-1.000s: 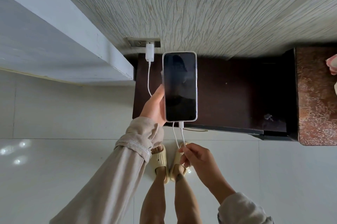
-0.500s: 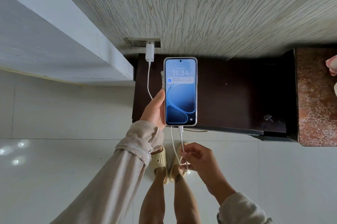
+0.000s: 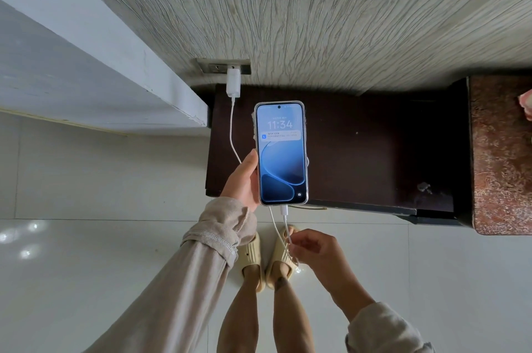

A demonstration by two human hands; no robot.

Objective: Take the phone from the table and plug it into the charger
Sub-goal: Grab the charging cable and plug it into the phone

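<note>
My left hand (image 3: 243, 180) grips the phone (image 3: 281, 152) by its left edge, holding it above the dark table (image 3: 359, 148). Its screen is lit and shows 11:34. A white cable plug (image 3: 284, 210) sits in the phone's bottom port. The white cable (image 3: 233, 134) runs up to a white charger (image 3: 233, 83) plugged into a wall socket (image 3: 218, 67). My right hand (image 3: 316, 252) pinches the cable a little below the phone, over the floor.
A reddish-brown patterned surface (image 3: 501, 151) adjoins the table at the right. A grey ledge (image 3: 86, 65) juts out at the left. My feet in beige slippers (image 3: 253, 257) stand on white floor tiles in front of the table. A textured wall rises behind.
The phone's screen went from dark to lit. The phone has dropped slightly lower, and my right hand has slid down the cable away from the plug.
</note>
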